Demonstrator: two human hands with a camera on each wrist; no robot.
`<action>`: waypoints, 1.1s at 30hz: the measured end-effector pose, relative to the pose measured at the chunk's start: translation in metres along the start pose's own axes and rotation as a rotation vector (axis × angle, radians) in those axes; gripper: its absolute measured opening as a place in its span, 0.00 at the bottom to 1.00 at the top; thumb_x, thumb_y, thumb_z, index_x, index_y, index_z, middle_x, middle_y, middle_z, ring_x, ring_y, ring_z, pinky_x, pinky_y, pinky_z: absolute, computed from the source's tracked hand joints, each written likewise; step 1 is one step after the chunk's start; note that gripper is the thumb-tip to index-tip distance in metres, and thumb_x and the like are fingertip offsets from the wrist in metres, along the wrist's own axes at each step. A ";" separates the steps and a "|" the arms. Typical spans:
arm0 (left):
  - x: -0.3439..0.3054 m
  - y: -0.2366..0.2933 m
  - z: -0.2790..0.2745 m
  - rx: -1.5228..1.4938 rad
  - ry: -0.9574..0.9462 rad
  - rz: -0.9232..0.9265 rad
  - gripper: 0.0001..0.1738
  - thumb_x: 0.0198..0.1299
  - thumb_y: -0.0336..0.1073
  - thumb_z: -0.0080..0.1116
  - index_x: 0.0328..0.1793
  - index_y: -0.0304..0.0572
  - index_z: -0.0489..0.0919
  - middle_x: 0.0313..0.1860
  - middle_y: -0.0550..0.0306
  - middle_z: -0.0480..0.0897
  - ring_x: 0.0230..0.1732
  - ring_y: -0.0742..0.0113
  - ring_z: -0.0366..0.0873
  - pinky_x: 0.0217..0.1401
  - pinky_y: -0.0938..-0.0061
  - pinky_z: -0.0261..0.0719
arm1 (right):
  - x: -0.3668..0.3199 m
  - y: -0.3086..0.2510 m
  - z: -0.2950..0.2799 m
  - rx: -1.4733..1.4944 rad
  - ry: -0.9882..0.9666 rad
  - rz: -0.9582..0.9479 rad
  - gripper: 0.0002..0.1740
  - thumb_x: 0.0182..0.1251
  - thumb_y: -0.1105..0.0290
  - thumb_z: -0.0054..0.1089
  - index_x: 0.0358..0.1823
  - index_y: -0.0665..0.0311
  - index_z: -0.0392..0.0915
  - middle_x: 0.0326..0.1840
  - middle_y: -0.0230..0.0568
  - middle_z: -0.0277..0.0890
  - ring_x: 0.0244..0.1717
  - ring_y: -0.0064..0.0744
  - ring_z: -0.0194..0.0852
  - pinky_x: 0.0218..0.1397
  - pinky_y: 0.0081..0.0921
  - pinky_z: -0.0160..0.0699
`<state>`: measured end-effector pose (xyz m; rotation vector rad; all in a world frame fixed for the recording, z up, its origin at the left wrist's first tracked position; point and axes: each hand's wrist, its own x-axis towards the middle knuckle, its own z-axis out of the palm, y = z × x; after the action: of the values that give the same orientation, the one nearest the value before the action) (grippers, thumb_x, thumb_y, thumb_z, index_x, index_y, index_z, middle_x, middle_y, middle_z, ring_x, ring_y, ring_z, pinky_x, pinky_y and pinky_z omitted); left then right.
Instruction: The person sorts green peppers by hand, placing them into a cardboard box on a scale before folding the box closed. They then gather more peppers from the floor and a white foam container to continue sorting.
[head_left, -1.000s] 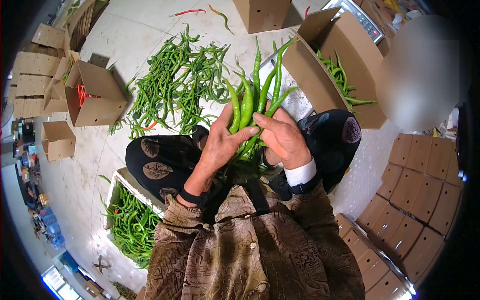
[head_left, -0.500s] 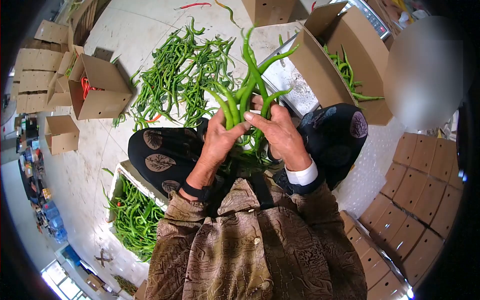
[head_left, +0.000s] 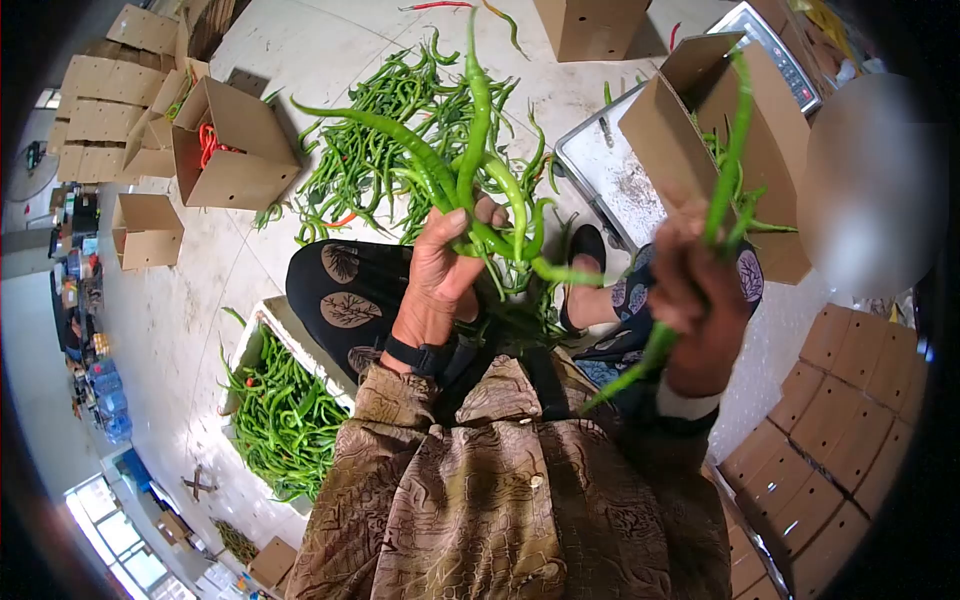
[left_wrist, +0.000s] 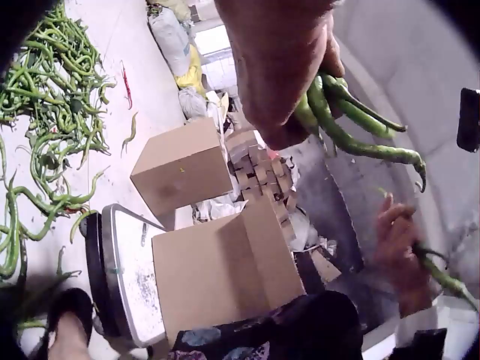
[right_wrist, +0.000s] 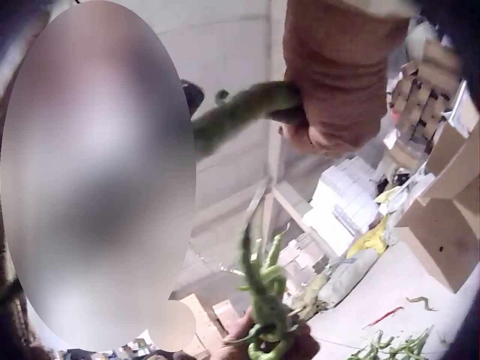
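While I watch from my distant seat, the brown patterned jacket (head_left: 480,490) fills the nearest part of the head view. Beyond its cuffs, the left hand (head_left: 445,262) grasps a bunch of green peppers (head_left: 465,180), thumb across them, the long tips fanning up and outward above the lap. Well apart from it, I see the right hand (head_left: 695,300), blurred, its fingers curled round another green pepper (head_left: 735,140) that sticks out above and below; I cannot tell whether it grips more than one.

Near the left knee in dark leaf-print trousers (head_left: 325,305), a white box (head_left: 305,350) stands full of green peppers. Past the feet, a loose pile of green peppers (head_left: 365,175) spreads over the pale floor (head_left: 225,285). To its right I make out a speckled white platform (head_left: 630,185) and an open cardboard box (head_left: 660,150) with green peppers inside. Farther left, a smaller carton (head_left: 240,160) holds red peppers (head_left: 210,145), and one red pepper (head_left: 437,5) lies beyond the pile.
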<state>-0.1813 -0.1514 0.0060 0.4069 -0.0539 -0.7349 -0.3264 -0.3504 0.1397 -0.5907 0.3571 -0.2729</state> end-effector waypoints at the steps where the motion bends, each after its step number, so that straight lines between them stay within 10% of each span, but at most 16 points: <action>1: 0.001 -0.001 -0.001 -0.066 -0.013 -0.016 0.23 0.58 0.30 0.64 0.58 0.35 0.71 0.42 0.59 0.74 0.44 0.67 0.71 0.55 0.65 0.73 | 0.001 -0.008 -0.011 0.000 0.000 0.000 0.30 0.67 0.69 0.59 0.67 0.71 0.62 0.40 0.37 0.75 0.14 0.10 0.47 0.13 0.10 0.49; 5: -0.003 -0.008 -0.005 -0.269 -0.060 -0.111 0.26 0.56 0.31 0.64 0.60 0.37 0.70 0.42 0.61 0.71 0.38 0.70 0.67 0.50 0.68 0.72 | 0.014 -0.014 -0.054 -0.017 -0.065 0.034 0.28 0.69 0.69 0.57 0.67 0.72 0.63 0.44 0.37 0.75 0.21 0.11 0.58 0.18 0.09 0.57; 7: -0.005 -0.014 -0.002 -0.238 -0.064 -0.109 0.25 0.55 0.31 0.64 0.57 0.35 0.70 0.40 0.60 0.70 0.38 0.69 0.67 0.50 0.68 0.72 | 0.024 0.004 -0.057 -0.081 -0.008 0.144 0.27 0.70 0.68 0.56 0.67 0.72 0.64 0.56 0.45 0.75 0.41 0.20 0.75 0.39 0.14 0.74; 10: -0.005 -0.024 0.004 -0.194 -0.130 -0.232 0.21 0.54 0.33 0.65 0.51 0.34 0.70 0.35 0.60 0.67 0.37 0.67 0.65 0.48 0.68 0.72 | 0.041 0.029 -0.046 -0.021 -0.098 0.194 0.26 0.73 0.69 0.50 0.70 0.71 0.64 0.65 0.49 0.72 0.67 0.35 0.68 0.70 0.30 0.63; 14: -0.011 -0.040 0.031 0.077 -0.053 -0.339 0.42 0.56 0.32 0.63 0.76 0.31 0.58 0.67 0.41 0.71 0.68 0.46 0.69 0.73 0.53 0.67 | 0.049 0.059 -0.040 -0.143 -0.054 0.162 0.21 0.75 0.65 0.52 0.64 0.67 0.72 0.52 0.33 0.78 0.51 0.19 0.74 0.56 0.20 0.71; 16: -0.012 -0.050 0.028 0.118 0.075 -0.314 0.40 0.56 0.27 0.62 0.75 0.34 0.59 0.62 0.47 0.74 0.64 0.55 0.73 0.68 0.60 0.73 | 0.046 0.062 -0.034 -0.140 -0.062 0.181 0.20 0.77 0.60 0.51 0.64 0.62 0.74 0.41 0.21 0.75 0.39 0.09 0.68 0.44 0.14 0.70; 29: 0.041 -0.054 0.129 0.540 -0.031 -0.382 0.29 0.58 0.26 0.63 0.66 0.31 0.69 0.52 0.53 0.79 0.52 0.66 0.79 0.57 0.69 0.79 | 0.047 -0.002 -0.036 -0.295 -0.096 -0.004 0.26 0.75 0.65 0.53 0.70 0.67 0.63 0.61 0.35 0.70 0.59 0.21 0.68 0.59 0.21 0.71; 33: 0.091 -0.064 0.202 0.581 -0.217 -0.359 0.25 0.59 0.30 0.63 0.62 0.33 0.71 0.51 0.51 0.81 0.50 0.61 0.82 0.59 0.65 0.82 | 0.054 -0.100 -0.009 -0.604 -0.142 -0.167 0.18 0.74 0.60 0.54 0.56 0.65 0.76 0.44 0.32 0.80 0.44 0.19 0.77 0.49 0.21 0.77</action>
<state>-0.1926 -0.3232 0.1590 0.9048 -0.4139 -1.1170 -0.2960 -0.4533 0.1780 -1.2317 0.2498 -0.2813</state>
